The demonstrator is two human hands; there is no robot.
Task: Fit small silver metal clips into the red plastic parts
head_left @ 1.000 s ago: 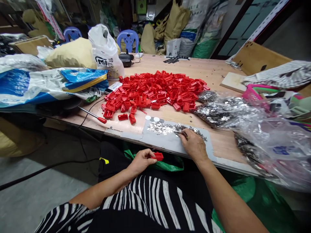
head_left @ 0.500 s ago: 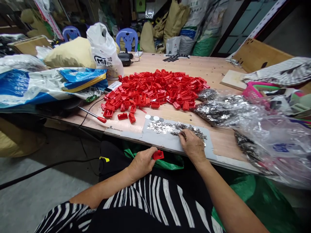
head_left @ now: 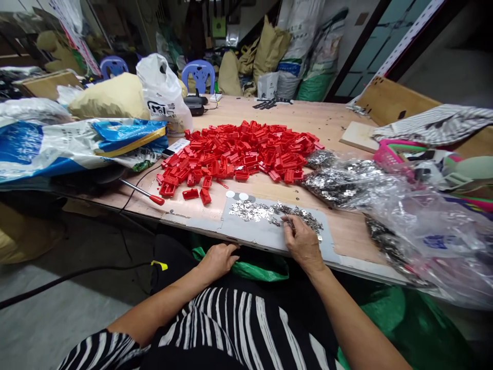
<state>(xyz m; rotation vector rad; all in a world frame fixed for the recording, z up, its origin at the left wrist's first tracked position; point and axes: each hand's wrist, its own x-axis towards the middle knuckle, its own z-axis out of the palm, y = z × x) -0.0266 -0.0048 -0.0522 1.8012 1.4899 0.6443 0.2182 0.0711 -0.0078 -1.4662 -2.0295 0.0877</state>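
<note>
My left hand [head_left: 219, 263] is just below the table's front edge, above an open green bag [head_left: 262, 270]. Its fingers point right and stand slightly apart, and no red part shows in them. My right hand [head_left: 304, 242] rests over the grey mat [head_left: 265, 237], thumb and forefinger pinched at the edge of a pile of small dark metal pieces [head_left: 308, 218]. What sits between those fingertips is too small to make out. Beside it lie shiny flat metal pieces [head_left: 252, 210]. A large heap of red plastic housings [head_left: 246, 151] spreads behind the mat.
Clear plastic bags of metal pieces [head_left: 346, 180] lie at the right, near a pink basket [head_left: 389, 156]. A red-handled screwdriver [head_left: 156, 199] and a phone [head_left: 175, 148] lie left. White and blue sacks [head_left: 77, 141] cover the left end. A black cable [head_left: 77, 280] crosses below.
The red housing that my left hand held is out of sight, and that hand has moved left and slightly down. My right hand stays at the metal pieces. The view has tilted a little.
</note>
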